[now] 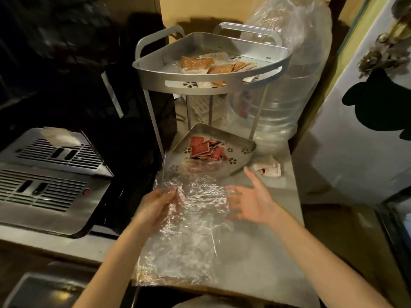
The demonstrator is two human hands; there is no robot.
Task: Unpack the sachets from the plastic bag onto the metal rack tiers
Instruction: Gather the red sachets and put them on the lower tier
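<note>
A clear crinkled plastic bag (191, 221) lies stretched over the metal counter, its mouth reaching onto the lower rack tier (242, 160). My left hand (155, 207) grips the bag's left edge. My right hand (251, 203) is spread, palm up, at the bag's right edge, fingertips partly under the film. Red sachets (203, 150) are piled on the lower tier. Orange and white sachets (209, 64) lie on the upper tier (160, 75) of the two-tier metal rack.
A few white and red sachets (269, 168) lie on the counter right of the lower tier. A large plastic-wrapped water jug (278, 107) stands behind the rack. A vented metal appliance (51, 181) sits to the left. A patterned cloth (367, 121) hangs at right.
</note>
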